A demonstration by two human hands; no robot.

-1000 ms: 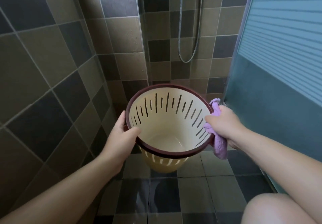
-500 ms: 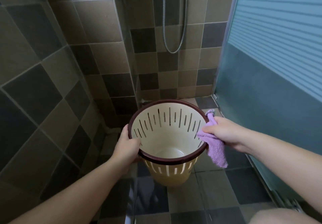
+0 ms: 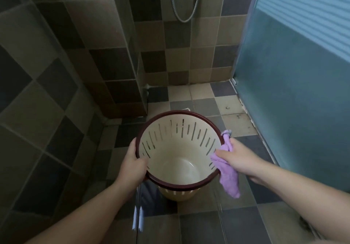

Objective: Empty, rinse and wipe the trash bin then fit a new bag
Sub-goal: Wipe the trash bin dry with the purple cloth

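Trash bin (image 3: 177,158), cream plastic with a dark maroon rim and rows of vertical slots in its wall, sits low in the middle of my view, held up over the tiled floor (image 3: 204,99) and tilted so I look straight down into it; I see nothing inside, only the pale bottom. My left hand (image 3: 132,166) grips the rim on the left side, thumb curled over the edge into the bin and the fingers wrapped underneath on the outside. My right hand (image 3: 236,158) is closed on a purple cloth (image 3: 228,179), bunching it against the right side of the rim; 1 twisted end of the cloth sticks up past the knuckles and the larger part hangs down outside the bin. I cannot tell whether this hand also grasps the rim itself or only presses the cloth against it. I can read no brand, label or writing on the bin or the cloth. Checkered tiles in dark and tan cover the walls (image 3: 56,73), a shower hose (image 3: 184,14) loops down at the top, and a frosted blue-green door panel (image 3: 295,95) stands at the right
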